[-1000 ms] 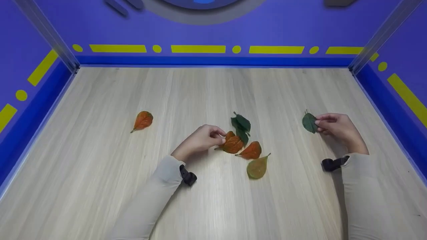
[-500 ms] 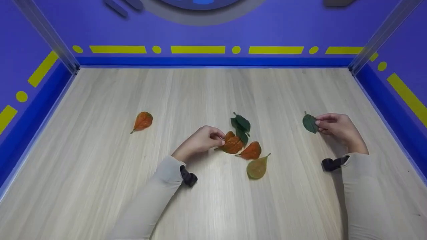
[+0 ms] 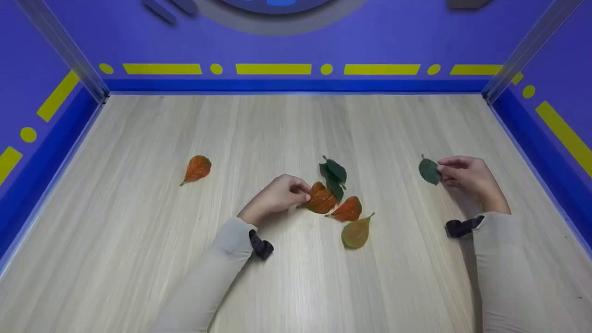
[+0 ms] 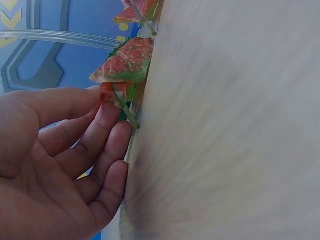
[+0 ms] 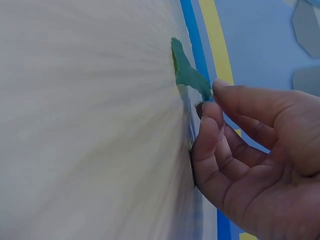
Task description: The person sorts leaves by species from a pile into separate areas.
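Note:
My left hand point(image 3: 282, 192) pinches the edge of an orange leaf point(image 3: 322, 201) in a small cluster at the middle of the table. In the left wrist view this red-orange leaf point(image 4: 127, 62) has a green margin, with another orange piece and a stem below it by the fingertips. Over on the right, my right hand point(image 3: 469, 178) holds a serrated green leaf point(image 3: 429, 171) by its right edge. The right wrist view has that leaf point(image 5: 187, 72) curled, its end between thumb and fingertips, close above the table.
Dark green leaves point(image 3: 335, 172) overlap behind the cluster. Beside it lie an orange leaf point(image 3: 349, 209) and a yellow-green leaf point(image 3: 356, 233). A lone orange leaf point(image 3: 197, 168) is at the left. Blue-purple walls point(image 3: 277, 48) enclose the wooden table point(image 3: 138, 259).
Both hands stay almost in place. The right thumb now covers slightly less of the green leaf's edge, and that leaf has turned a little. The other leaves lie as before.

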`<act>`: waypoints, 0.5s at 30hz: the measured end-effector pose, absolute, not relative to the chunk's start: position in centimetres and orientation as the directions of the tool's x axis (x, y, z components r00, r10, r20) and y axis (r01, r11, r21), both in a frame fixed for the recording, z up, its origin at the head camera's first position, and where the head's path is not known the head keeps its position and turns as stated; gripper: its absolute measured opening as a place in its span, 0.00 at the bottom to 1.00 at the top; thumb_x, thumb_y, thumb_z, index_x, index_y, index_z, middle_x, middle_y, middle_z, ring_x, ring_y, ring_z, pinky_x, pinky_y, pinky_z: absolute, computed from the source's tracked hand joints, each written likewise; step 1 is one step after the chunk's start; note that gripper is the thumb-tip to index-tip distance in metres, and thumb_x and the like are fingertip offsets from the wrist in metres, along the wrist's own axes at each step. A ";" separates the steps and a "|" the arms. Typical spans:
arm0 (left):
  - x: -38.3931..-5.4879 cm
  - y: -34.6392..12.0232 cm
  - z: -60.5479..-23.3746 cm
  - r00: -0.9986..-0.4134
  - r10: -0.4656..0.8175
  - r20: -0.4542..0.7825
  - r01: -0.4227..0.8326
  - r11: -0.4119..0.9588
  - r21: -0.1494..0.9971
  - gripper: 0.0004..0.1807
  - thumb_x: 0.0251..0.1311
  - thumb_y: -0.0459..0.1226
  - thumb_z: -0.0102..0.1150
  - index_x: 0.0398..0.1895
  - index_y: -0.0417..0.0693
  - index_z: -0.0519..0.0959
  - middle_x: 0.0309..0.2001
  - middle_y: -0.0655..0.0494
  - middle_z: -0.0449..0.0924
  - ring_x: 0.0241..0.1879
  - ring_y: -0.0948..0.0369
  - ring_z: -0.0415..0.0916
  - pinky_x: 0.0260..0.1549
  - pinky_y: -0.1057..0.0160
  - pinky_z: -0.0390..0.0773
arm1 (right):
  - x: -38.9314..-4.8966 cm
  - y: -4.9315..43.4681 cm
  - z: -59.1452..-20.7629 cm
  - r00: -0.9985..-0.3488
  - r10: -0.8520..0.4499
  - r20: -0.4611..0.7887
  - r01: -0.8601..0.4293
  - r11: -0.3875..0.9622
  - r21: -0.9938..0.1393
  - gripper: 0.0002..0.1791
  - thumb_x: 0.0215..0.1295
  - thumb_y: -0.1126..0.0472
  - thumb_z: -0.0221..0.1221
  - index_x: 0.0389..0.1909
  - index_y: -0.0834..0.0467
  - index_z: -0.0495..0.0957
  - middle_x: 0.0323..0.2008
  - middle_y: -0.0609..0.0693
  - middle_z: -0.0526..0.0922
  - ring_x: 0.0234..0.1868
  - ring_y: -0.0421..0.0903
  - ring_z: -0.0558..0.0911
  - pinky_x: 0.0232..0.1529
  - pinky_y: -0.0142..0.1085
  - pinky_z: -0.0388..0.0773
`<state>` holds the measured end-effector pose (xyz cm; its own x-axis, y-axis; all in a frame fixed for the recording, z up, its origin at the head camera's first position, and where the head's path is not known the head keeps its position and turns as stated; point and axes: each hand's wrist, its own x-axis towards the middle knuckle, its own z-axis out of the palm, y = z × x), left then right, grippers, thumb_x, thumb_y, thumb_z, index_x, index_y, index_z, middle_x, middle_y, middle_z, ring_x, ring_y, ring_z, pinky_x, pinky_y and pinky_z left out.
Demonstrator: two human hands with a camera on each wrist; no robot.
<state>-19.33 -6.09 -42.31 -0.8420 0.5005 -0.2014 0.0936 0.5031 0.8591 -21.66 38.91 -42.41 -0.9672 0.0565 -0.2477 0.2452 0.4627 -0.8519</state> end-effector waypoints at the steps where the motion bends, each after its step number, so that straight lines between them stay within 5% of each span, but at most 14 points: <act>1: -19.4 -6.1 -42.3 -0.843 0.500 -0.197 0.097 0.502 0.859 0.11 0.62 0.32 0.57 0.45 0.37 0.81 0.38 0.49 0.83 0.33 0.66 0.72 0.32 0.72 0.70 | -21.7 38.9 -42.4 -0.967 0.061 -0.248 0.248 0.457 -0.854 0.24 0.66 0.56 0.60 0.56 0.68 0.70 0.34 0.36 0.81 0.32 0.33 0.81 0.36 0.27 0.80; 15: -19.3 -6.4 -41.9 -0.866 0.456 -0.205 0.085 0.538 0.839 0.08 0.62 0.31 0.57 0.42 0.40 0.82 0.36 0.50 0.81 0.29 0.64 0.73 0.30 0.71 0.71 | -21.4 38.9 -42.2 -0.976 0.090 -0.196 0.215 0.468 -0.857 0.24 0.67 0.57 0.59 0.56 0.68 0.71 0.33 0.34 0.81 0.31 0.33 0.81 0.35 0.27 0.80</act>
<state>-19.29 -6.43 -41.90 -0.8657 0.4564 -0.2055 0.0847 0.5382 0.8386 -21.44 38.90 -42.23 -0.9765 0.0896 -0.1961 0.2151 0.4679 -0.8572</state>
